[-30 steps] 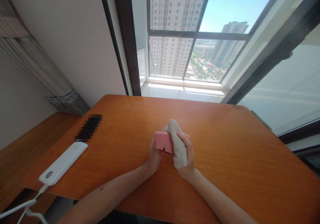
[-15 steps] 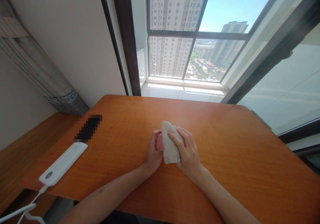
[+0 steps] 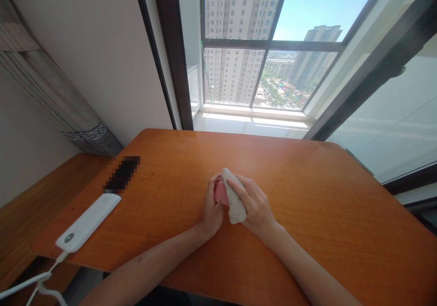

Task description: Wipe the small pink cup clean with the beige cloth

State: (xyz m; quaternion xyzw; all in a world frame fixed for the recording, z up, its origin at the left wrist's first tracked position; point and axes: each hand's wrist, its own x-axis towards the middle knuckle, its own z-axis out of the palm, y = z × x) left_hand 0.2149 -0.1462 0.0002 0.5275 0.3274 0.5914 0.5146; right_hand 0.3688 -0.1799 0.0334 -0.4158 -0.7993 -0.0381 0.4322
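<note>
Folded off-white cloth [image 3: 235,206] against pink boxy object [image 3: 221,194], work seemingly unfinished.
Left hand [image 3: 210,212] has its fingers curled round the object; right hand [image 3: 257,208] clasps the cloth.

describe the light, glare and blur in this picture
Head view: daylight comes through the window, with bright strips below it; head view: soft sheen on the table, no strong blur on the cloth or pink box; head view: a dark patch is blocky, unreadable.
</note>
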